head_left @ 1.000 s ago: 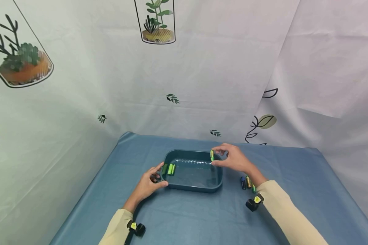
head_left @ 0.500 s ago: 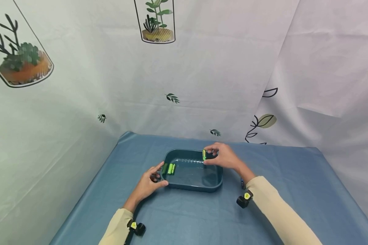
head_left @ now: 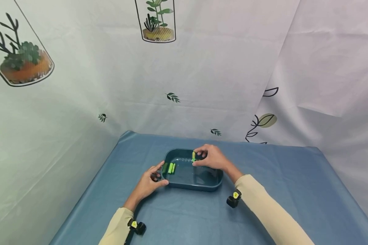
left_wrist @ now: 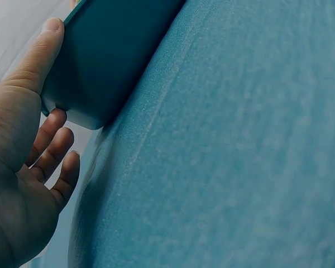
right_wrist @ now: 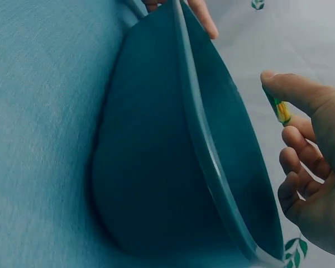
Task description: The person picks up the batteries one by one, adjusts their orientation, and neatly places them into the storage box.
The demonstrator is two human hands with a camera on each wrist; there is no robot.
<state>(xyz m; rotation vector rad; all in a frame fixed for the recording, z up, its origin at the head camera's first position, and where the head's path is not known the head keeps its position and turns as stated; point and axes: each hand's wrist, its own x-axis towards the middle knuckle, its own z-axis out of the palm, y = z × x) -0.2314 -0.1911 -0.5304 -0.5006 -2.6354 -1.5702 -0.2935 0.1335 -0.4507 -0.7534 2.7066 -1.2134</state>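
A dark teal rectangular tray (head_left: 190, 186) sits on the blue cloth. Green batteries (head_left: 171, 168) stand side by side against its left inner end. My left hand (head_left: 150, 180) holds the tray's left end, thumb at the near corner and index finger at the far side. In the left wrist view the thumb (left_wrist: 44, 53) lies along the rim, the lower fingers bent loosely beneath. Between thumb and fingertips, my right hand (head_left: 214, 158) pinches a green and yellow battery (head_left: 194, 156) upright over the tray's middle. The right wrist view shows that battery (right_wrist: 280, 110) above the rim.
Blue cloth (head_left: 184, 217) covers the table up to a pale printed wall sheet (head_left: 202, 68). My right forearm (head_left: 270, 207) crosses the table's right part and hides the spot where loose batteries lay. A wrist camera (head_left: 233, 200) hangs below that cuff.
My right hand has moved left with the battery, from the tray's right end to its middle. The forearm now covers the loose batteries on the right. The left hand and tray stay put.
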